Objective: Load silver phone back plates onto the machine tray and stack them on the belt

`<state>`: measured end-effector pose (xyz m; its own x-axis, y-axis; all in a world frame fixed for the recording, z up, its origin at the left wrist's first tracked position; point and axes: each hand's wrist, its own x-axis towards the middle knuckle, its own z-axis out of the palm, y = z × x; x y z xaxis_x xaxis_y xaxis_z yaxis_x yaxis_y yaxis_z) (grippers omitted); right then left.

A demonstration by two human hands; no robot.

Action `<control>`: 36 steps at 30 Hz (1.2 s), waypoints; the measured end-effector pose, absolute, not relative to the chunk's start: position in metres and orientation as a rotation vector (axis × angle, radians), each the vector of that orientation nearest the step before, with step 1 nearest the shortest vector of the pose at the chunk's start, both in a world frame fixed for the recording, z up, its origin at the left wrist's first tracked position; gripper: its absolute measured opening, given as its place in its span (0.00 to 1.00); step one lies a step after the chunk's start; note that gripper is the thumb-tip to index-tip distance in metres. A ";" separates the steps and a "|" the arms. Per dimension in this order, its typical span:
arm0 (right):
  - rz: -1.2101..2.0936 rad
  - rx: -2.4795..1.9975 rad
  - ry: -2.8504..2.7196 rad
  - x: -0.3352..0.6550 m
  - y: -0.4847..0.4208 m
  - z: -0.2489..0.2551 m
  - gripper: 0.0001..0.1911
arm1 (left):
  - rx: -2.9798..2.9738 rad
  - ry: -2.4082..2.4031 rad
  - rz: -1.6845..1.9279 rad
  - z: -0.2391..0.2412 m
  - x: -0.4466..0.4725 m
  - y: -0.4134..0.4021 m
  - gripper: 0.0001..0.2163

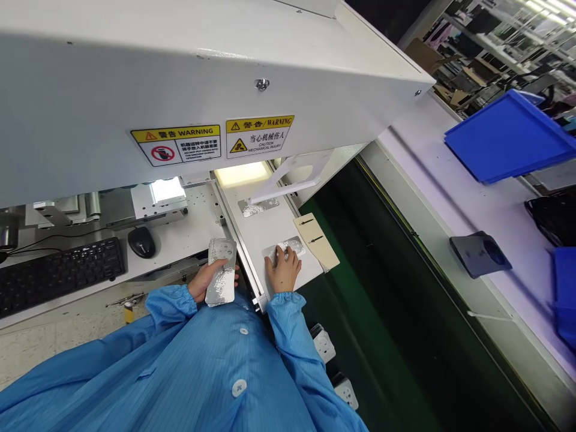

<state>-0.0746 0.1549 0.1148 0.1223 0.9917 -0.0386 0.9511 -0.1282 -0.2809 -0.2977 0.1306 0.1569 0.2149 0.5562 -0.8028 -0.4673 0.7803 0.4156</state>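
The left arm point(168, 306) slants toward 2 o'clock, its hand, the left hand point(205, 281), at 8 o'clock from centre, closed in a grip with the thumb point(219, 264) across the top and fingertips point(236, 276) showing at its 3 o'clock side. The right arm point(290, 327) angles toward 11 o'clock; the right hand point(284, 270), at 6 o'clock, lies palm down, fingers point(281, 253) spread toward 12.
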 end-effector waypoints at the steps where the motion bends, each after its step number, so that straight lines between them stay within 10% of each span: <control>1: 0.327 -2.200 -1.941 -0.077 0.156 0.114 0.28 | 0.089 1.155 0.731 0.158 -0.297 0.132 0.18; 17: 0.333 -2.100 -1.947 -0.087 0.173 0.123 0.27 | 0.106 1.079 0.737 0.152 -0.300 0.135 0.20; 29: 0.260 -0.933 -2.631 -0.070 0.097 0.176 0.18 | 0.231 0.886 0.532 0.165 -0.275 0.139 0.19; 36: 0.232 -1.498 -2.263 -0.002 0.090 0.134 0.19 | 0.030 0.921 0.504 0.159 -0.285 0.151 0.16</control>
<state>-0.0017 0.0901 0.1335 -0.3351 0.9091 0.2475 0.8398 0.4073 -0.3590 -0.2847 0.1506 0.1588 0.4979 0.4285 -0.7540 -0.4035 0.8840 0.2360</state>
